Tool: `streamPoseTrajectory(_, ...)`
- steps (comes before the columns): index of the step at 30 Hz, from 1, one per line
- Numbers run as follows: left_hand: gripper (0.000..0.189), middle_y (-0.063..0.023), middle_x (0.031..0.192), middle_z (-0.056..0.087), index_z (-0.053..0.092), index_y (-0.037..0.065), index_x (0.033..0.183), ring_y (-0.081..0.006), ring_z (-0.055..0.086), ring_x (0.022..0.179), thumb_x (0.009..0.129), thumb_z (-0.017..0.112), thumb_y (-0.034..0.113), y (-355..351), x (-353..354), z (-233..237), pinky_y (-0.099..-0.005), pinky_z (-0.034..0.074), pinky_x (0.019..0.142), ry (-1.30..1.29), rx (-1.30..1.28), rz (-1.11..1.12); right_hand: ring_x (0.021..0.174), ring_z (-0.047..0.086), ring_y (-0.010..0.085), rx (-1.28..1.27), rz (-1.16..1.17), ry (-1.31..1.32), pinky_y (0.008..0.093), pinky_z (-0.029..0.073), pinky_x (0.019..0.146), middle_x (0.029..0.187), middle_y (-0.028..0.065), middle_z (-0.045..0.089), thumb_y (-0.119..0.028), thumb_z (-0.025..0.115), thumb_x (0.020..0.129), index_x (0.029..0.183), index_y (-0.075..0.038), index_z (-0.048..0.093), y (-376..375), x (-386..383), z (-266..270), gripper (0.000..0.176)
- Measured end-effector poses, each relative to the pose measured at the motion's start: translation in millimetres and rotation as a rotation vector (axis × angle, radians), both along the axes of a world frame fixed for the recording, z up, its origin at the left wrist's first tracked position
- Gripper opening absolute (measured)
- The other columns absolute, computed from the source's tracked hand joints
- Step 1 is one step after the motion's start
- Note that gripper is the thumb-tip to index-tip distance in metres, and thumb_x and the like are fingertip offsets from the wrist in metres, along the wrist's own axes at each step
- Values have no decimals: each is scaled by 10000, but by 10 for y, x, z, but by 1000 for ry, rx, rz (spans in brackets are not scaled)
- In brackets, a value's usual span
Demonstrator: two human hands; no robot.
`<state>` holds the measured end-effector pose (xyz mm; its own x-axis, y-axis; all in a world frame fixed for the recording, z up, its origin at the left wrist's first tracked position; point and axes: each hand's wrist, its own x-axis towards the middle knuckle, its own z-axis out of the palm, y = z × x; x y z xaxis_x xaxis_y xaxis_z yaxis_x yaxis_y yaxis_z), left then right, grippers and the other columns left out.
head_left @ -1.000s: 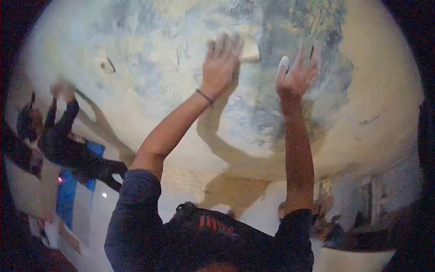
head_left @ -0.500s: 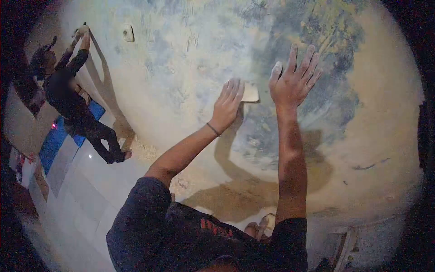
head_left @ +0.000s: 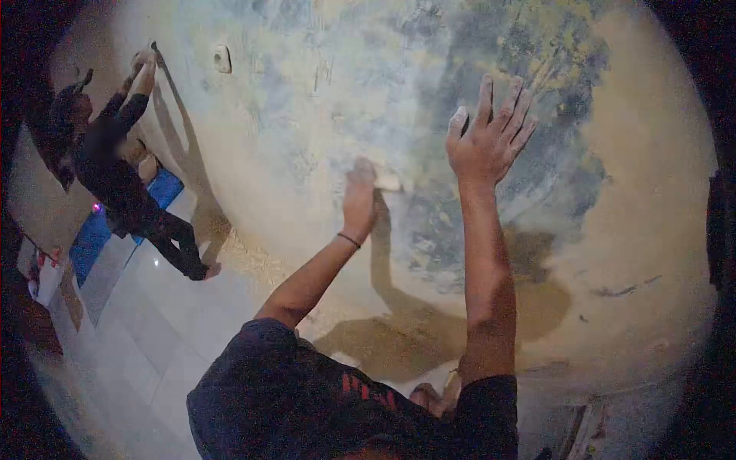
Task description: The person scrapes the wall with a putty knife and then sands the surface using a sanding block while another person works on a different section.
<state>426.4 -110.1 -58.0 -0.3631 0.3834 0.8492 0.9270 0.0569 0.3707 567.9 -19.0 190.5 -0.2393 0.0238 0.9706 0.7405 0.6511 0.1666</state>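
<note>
My left hand (head_left: 358, 201) is pressed to the wall (head_left: 284, 146), its fingers over a pale, flat rectangular sanding pad (head_left: 389, 182). Motion blurs both the fingers and the pad, and part of the pad is hidden under the hand. Farther right, my right hand (head_left: 484, 149) lies flat on a blue-grey patch of the wall, fingers spread and whitened with dust. It holds nothing. The wall around both hands is mottled in blue, grey, yellow and cream.
At the left another person (head_left: 115, 165) reaches up to the same wall. A switch plate (head_left: 222, 59) sits on the wall between us. Below lie pale floor tiles (head_left: 165, 330) and a blue sheet (head_left: 90, 244). Crumbly debris (head_left: 249, 257) lines the foot of the wall.
My left hand has slid left and slightly down the wall with the sanding pad. My right hand stays flat on the wall, shifted slightly in view. The other person's raised hands have moved slightly.
</note>
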Motion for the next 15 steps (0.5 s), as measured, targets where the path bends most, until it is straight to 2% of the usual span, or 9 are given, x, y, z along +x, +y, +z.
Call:
streamPoseTrajectory(1,585,-279,1659,340,336,-68,1593,-450,303,1547,1029,435,53,-16,-75,94,-469,205,1304,-169,122,130,1579,265,391,-6,1,1,662,278,1218,1717,162,256,-353,604,994,1630,-236,372,-1,20,-27,688)
streamPoseTrajectory(4,643,-300,1662,313,336,-46,1604,-447,253,1569,996,523,50,162,-185,331,-488,148,1318,-415,340,146,1581,261,389,-1,9,14,659,262,1227,1712,168,267,-372,579,1007,1627,-244,377,21,-29,-21,665)
streamPoseTrajectory(7,641,-307,1673,284,309,-51,1611,-454,239,1572,1015,506,78,235,304,255,-477,151,1316,-364,187,12,1579,267,388,23,-2,13,655,246,1233,1704,173,282,-382,576,1007,1630,-255,368,68,-48,-35,670)
streamPoseTrajectory(8,635,-310,1684,257,259,-47,1630,-447,197,1587,1049,453,119,226,251,127,-459,148,1316,-139,112,26,1576,271,387,30,-3,10,654,240,1234,1701,174,286,-384,580,1005,1630,-253,366,74,-39,-34,674)
streamPoseTrajectory(11,639,-327,1678,252,233,-51,1634,-444,196,1588,1062,431,154,158,-394,32,-465,157,1314,-268,111,61,1571,279,389,50,-9,4,651,236,1234,1695,176,295,-383,589,1000,1625,-245,372,76,-24,-2,676)
streamPoseTrajectory(12,639,-327,1678,252,233,-51,1634,-444,196,1588,1062,431,154,146,-509,255,-465,157,1314,-270,112,59,1569,282,393,47,-6,8,650,237,1233,1691,176,301,-381,594,997,1620,-239,380,83,-24,-20,674)
streamPoseTrajectory(13,637,-329,1678,250,237,-60,1630,-445,199,1588,1059,425,151,53,-593,630,-468,158,1314,-460,235,139,1569,282,393,44,-7,7,650,237,1233,1691,176,301,-381,594,997,1620,-239,380,92,-23,-25,674)
streamPoseTrajectory(14,635,-332,1678,247,242,-68,1625,-446,201,1587,1055,418,148,-13,-642,818,-472,159,1313,-648,356,224,1568,281,398,45,-23,10,648,237,1234,1689,178,305,-375,602,990,1615,-235,386,94,-27,-31,675)
streamPoseTrajectory(15,635,-332,1678,247,242,-68,1625,-446,201,1587,1055,418,148,34,-621,809,-472,159,1313,-648,350,228,1568,280,404,45,-39,12,646,238,1235,1686,180,308,-368,610,984,1610,-231,393,90,-39,-35,676)
